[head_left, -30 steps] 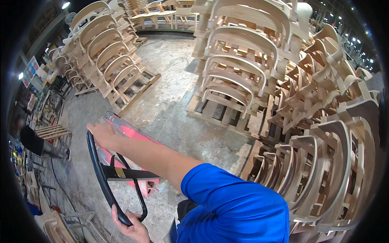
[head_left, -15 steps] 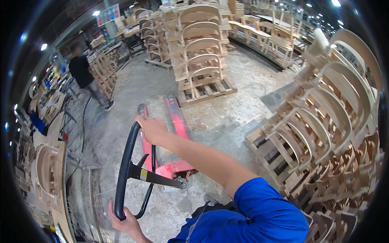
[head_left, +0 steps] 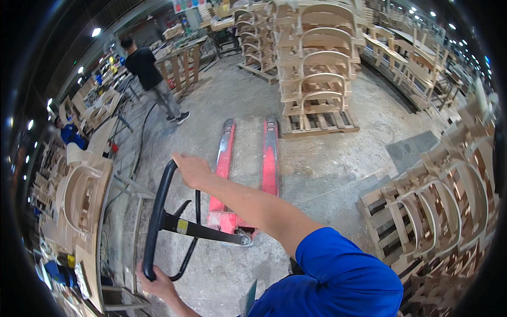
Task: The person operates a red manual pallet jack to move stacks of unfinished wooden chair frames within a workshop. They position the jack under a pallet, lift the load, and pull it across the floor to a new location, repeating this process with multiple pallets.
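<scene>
A pallet jack with a black looped handle (head_left: 156, 224) stands before me, its handle turned to the left of the red body (head_left: 224, 219). My right hand (head_left: 192, 170) is closed round the far end of the handle. At the near end my left hand (head_left: 160, 288) grips the same loop. Two red forks (head_left: 270, 158) with dark worn tips lie low on the concrete floor, pointing away from me, with no load on them. My right forearm hides part of the jack's body and the near part of the forks.
Ahead, curved wooden chair parts are stacked on a pallet (head_left: 319, 124). More curved parts stand on a pallet (head_left: 380, 222) at the right. A workbench (head_left: 100, 227) runs close on my left. Ahead left, a person in black (head_left: 145, 68) stands beside a hose (head_left: 140, 140).
My view has swung left, so the stacks and the person appear farther right. The forks now point more nearly straight ahead. Both hands keep their hold on the handle.
</scene>
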Tool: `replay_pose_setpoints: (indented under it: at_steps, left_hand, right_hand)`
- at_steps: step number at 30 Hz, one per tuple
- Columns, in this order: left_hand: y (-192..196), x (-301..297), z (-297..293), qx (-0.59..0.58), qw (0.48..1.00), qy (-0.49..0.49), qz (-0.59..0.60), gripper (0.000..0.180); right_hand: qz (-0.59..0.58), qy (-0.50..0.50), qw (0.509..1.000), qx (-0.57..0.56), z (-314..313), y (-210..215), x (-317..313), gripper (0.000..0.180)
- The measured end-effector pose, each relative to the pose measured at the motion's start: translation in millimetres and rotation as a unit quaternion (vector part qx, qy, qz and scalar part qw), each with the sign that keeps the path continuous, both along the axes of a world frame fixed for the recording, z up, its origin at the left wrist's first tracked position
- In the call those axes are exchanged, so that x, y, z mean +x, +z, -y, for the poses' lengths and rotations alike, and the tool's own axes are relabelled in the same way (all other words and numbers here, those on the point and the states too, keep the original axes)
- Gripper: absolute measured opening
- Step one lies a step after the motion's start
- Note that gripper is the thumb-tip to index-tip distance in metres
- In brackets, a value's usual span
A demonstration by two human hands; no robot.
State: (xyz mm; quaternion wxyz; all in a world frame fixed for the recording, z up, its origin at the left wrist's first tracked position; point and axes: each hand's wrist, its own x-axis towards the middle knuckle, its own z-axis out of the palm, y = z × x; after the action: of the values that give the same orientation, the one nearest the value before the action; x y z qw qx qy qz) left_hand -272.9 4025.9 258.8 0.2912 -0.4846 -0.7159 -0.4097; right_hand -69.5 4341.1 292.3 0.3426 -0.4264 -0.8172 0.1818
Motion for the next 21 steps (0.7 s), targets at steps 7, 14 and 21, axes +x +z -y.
replay_pose_setpoints:
  at_steps: [7, 14, 21]
  left_hand:
    - [16, -121, -53, -0.010, 0.995, 0.100, 0.030, 0.029]
    - [19, -262, -117, 0.001, 0.988, 0.129, 0.084, 0.036]
    - [39, -427, -255, 0.082, 0.866, -0.157, 0.468, 0.012]
  right_hand:
    - [-0.025, 0.077, 0.997, 0.007, -46, -2, -100, 0.041]
    - [-0.050, 0.132, 0.990, -0.010, -78, -1, -202, 0.041]
    - [-0.098, 0.150, 0.982, -0.058, -106, -28, -288, 0.037]
